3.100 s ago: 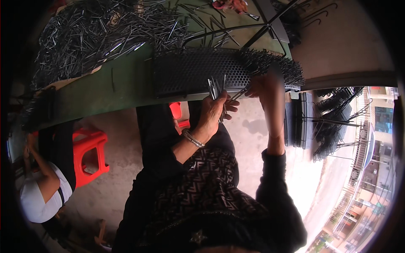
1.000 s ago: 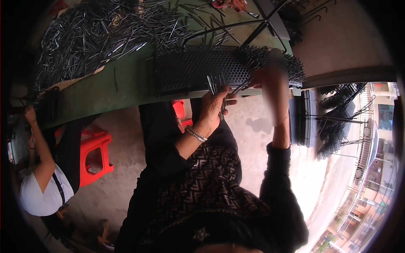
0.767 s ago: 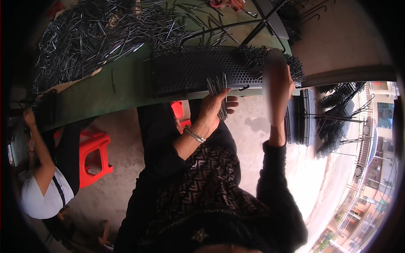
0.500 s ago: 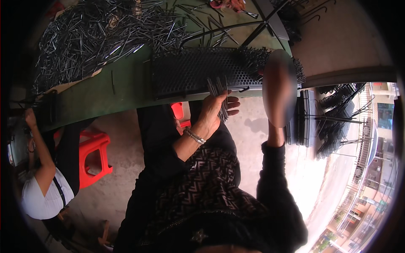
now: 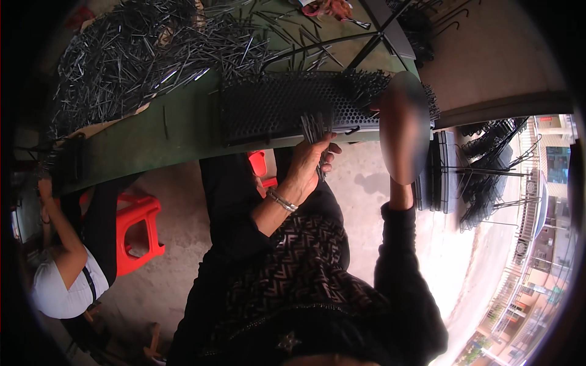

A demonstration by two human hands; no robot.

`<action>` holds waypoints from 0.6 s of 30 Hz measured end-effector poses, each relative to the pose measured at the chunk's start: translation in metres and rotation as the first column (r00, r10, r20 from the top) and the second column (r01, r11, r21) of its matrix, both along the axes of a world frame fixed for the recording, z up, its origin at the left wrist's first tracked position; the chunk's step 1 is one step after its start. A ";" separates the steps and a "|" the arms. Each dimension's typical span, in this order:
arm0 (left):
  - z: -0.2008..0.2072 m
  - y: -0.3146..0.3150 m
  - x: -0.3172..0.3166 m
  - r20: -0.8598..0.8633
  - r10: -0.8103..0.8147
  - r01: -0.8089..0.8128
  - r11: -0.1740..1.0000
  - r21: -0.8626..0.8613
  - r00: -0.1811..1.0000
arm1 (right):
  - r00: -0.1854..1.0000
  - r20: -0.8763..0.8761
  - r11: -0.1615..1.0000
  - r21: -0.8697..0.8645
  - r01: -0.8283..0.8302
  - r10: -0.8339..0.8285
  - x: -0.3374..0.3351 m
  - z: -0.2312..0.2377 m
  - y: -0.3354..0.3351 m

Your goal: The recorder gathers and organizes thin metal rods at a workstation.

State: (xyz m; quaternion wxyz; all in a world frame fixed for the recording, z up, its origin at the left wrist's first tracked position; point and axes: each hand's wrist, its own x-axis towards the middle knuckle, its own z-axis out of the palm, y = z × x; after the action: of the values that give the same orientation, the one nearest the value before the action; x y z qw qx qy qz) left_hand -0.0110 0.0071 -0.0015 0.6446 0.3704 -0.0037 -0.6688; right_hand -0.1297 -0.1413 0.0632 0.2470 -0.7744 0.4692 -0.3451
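My left hand (image 5: pixel 305 161) is closed around a bundle of thin dark rods (image 5: pixel 313 126), whose upper ends stick out past the thumb. It hovers just off the front edge of a black perforated tray (image 5: pixel 268 107) with rows of round holes. Over the right part of that tray is my right hand (image 5: pixel 403 125), largely smeared by a blur, so its grip and anything in it are hidden. Beside its fingers many short dark rods (image 5: pixel 365 85) stand crowded in the tray's holes.
A big heap of loose dark rods (image 5: pixel 134 58) covers the left of the green table (image 5: pixel 183 131). Dark bars of a frame (image 5: pixel 366 49) cross behind the tray. A co-worker in white (image 5: pixel 67 274) sits at left near a red stool (image 5: pixel 137 235). Wire racks (image 5: pixel 488 171) stand at right.
The fingers of my left hand have curled in more tightly around the rods. My right hand stays at nearly the same place over the tray. The co-worker's hand has shifted slightly.
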 end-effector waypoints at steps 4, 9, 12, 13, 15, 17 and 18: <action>0.003 0.002 -0.001 0.014 -0.007 0.006 1.000 0.001 1.000 | 0.972 -0.235 0.974 -0.217 -0.068 0.016 -0.001 -0.018 -0.012; 0.010 0.003 -0.002 0.058 -0.004 0.004 1.000 -0.009 0.998 | 0.926 -0.374 0.934 -0.348 -0.081 -0.059 0.001 -0.025 -0.003; 0.012 0.005 0.000 0.089 -0.010 0.013 0.999 -0.033 0.996 | 0.988 -0.152 0.915 -0.399 -0.061 0.000 0.004 -0.021 0.010; 0.013 0.006 0.001 0.101 -0.021 0.026 0.998 -0.052 0.995 | 0.996 -0.033 0.996 0.028 -0.083 0.084 0.007 -0.010 0.019; 0.017 0.008 0.000 0.114 -0.032 0.038 0.998 -0.049 0.993 | 0.988 0.111 0.886 0.442 -0.143 0.104 0.005 -0.004 0.029; 0.020 0.008 -0.003 0.127 -0.046 0.053 0.997 -0.051 0.991 | 0.879 0.334 0.721 0.507 -0.472 0.341 0.000 -0.006 0.033; 0.020 0.010 -0.005 0.159 -0.049 0.059 0.996 -0.063 0.986 | 0.877 0.341 0.723 0.501 -0.475 0.339 -0.002 -0.009 0.032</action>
State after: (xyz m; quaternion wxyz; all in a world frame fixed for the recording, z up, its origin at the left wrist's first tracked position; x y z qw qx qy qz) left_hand -0.0158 0.0172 0.0187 0.6360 0.4001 -0.0872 -0.6541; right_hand -0.1317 -0.1089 0.0541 0.5886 -0.7042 0.3366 -0.2107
